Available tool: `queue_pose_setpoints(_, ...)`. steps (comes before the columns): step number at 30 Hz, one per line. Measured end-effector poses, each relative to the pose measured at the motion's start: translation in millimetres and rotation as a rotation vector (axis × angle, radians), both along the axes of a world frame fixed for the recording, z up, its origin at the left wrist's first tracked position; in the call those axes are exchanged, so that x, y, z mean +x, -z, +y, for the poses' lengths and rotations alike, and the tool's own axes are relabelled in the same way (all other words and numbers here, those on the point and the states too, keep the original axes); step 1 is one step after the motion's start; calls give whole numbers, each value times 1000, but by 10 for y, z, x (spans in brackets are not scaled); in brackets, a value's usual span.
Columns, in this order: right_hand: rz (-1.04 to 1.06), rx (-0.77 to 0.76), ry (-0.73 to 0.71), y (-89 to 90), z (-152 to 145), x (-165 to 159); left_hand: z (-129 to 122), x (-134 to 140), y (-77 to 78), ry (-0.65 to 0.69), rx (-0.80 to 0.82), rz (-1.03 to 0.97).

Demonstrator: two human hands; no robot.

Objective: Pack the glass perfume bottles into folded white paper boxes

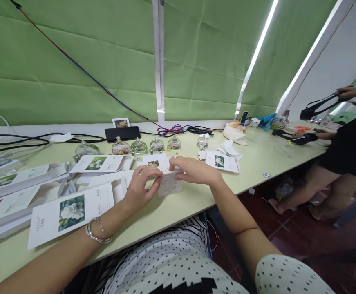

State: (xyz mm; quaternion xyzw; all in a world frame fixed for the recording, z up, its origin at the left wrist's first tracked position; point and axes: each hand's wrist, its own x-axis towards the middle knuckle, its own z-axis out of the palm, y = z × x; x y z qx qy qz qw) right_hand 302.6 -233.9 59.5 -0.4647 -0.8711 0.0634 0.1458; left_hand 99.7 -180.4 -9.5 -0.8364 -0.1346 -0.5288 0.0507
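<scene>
A small white cardboard box (169,188) with fine print on its near side stands at the table's front, between my two hands. My left hand (142,181) has its thumb and fingers bent together at the box's upper left edge. From the other side, my right hand (194,170) grips the top with curled fingers. Part of the box's top is hidden under the fingers. Just behind it lies white packaging with a yellow flower picture (153,163). Beyond that, several round glass perfume bottles, one being a greenish bottle (139,146), stand in a row.
White boxes with flower pictures, including a white gardenia box (72,212), crowd the left side. A phone (122,133), cables (196,129), another flower box (222,161) and a cloth bag (234,132) lie around. At right, a person (340,151) stands holding a black strapped device (311,112).
</scene>
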Motion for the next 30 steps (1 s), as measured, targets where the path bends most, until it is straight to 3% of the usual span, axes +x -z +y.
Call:
queue_pose_setpoints(6,-19,53,-94,-27,-9,13,-19,2,38,-15,-8,30)
queue_pose_setpoints(9,65,118,-43,-113,-89,193,-19,9,69,4,-53,30)
queue_pose_setpoints(13,228,344,303,-290,-27,511,1,18,109,8,-79,60)
queue_pose_setpoints(17,203,521,672,-381,544,681,6,17,118,-15,-82,112)
queue_pose_setpoints(20,174,461,821,-305,1130,678,-8,12,104,18,-125,165)
queue_pose_setpoints(23,180,332,927,-120,1554,608,-17,9,95,54,-155,239)
queue_pose_setpoints(27,195,260,969,154,1766,526,-9,6,107,69,-162,307)
queue_pose_setpoints(30,195,239,981,259,1788,524,-4,8,120,69,-188,329)
